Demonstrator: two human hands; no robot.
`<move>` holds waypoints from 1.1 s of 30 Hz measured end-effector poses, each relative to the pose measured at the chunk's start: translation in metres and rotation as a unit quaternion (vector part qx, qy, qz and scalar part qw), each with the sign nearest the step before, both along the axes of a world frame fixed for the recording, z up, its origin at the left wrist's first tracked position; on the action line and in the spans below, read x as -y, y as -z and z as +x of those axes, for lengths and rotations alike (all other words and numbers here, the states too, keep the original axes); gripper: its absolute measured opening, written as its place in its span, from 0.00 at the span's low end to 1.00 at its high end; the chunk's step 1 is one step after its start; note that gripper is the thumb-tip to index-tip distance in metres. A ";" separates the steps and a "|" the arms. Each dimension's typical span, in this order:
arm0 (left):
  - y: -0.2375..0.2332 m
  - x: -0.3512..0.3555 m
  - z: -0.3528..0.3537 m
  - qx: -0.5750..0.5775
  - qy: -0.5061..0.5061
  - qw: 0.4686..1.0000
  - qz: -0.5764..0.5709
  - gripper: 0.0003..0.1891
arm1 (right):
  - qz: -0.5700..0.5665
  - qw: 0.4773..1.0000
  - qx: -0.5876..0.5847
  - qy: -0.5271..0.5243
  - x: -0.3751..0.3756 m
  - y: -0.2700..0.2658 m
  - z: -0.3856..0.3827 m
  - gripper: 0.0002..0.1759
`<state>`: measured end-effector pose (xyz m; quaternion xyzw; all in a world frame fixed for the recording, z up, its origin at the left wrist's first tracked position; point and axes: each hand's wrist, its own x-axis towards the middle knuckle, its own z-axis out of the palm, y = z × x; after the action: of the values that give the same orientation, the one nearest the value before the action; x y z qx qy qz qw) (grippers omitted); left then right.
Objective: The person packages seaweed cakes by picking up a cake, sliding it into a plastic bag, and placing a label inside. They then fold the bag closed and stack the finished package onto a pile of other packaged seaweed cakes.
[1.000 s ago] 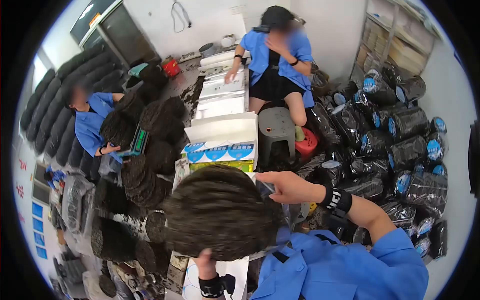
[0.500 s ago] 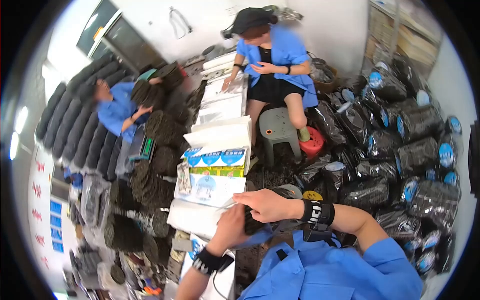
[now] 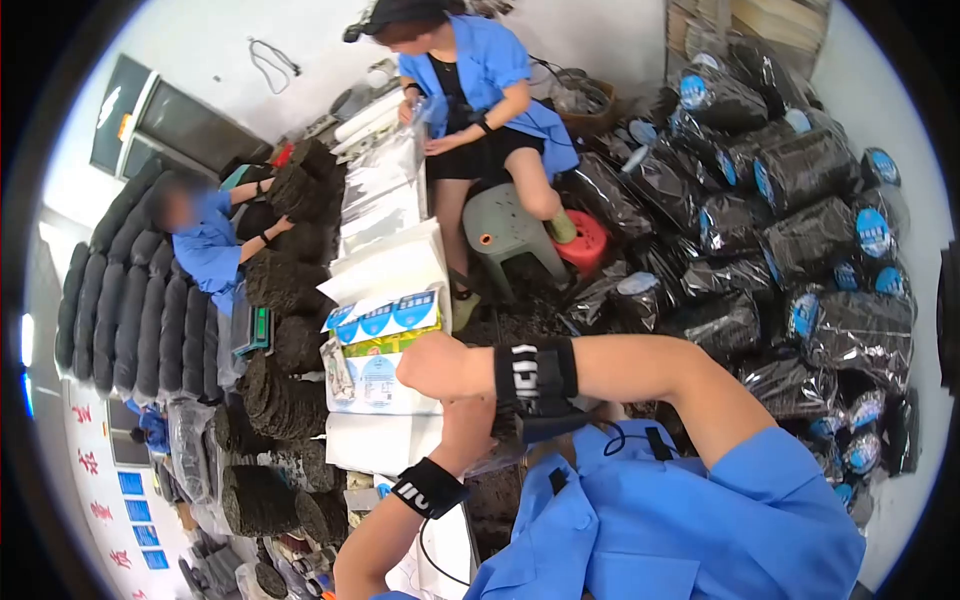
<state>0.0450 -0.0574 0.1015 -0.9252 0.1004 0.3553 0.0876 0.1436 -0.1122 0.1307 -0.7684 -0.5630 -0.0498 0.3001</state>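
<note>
My right hand [image 3: 436, 366] is closed in a fist in front of my chest, over the paper-covered table. Whatever its fingers hold is hidden. Just below and against it is my left hand [image 3: 468, 430], its back towards me and its fingers out of sight behind the right one. A bit of clear plastic [image 3: 492, 463] shows beside the left wrist. Both wrists wear black bands with white letters. Nearest to my hands on the table lie a white sheet with blue round prints [image 3: 385, 316], a green-yellow packet [image 3: 390, 341] and white paper [image 3: 380, 445].
Dark, rough round stacks [image 3: 285, 395] line the table's left side. One person [image 3: 205, 235] handles such stacks there; another [image 3: 475, 90] sits across by a grey stool [image 3: 505, 228] and red stool [image 3: 583, 245]. Glossy black bundles with blue labels [image 3: 840, 330] pile up at right.
My right hand has moved up and left and closed into a fist; the dark thing under my hands is now hidden. The view has shifted. The seated person now holds clear plastic.
</note>
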 end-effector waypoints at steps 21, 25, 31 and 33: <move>0.179 -0.076 0.033 0.196 0.092 0.955 -0.201 0.33 | 0.102 0.987 -0.123 -0.017 0.028 -0.018 0.007 0.06; 0.174 -0.071 0.024 0.286 0.153 0.929 -0.178 0.34 | 0.039 0.991 -0.120 0.042 0.043 0.016 0.024 0.07; 0.030 -0.074 0.011 -0.240 0.076 0.965 -0.075 0.59 | 0.023 0.991 -0.114 0.058 0.043 0.017 0.032 0.08; -0.008 -0.077 -0.004 -0.274 0.078 0.957 -0.060 0.56 | 0.004 0.990 -0.114 0.078 0.042 0.014 0.037 0.08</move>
<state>0.0412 0.0200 0.1094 -0.7851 0.2138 0.5806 0.0285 0.1805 -0.1546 0.1169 -0.8094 -0.4632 0.0130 0.3608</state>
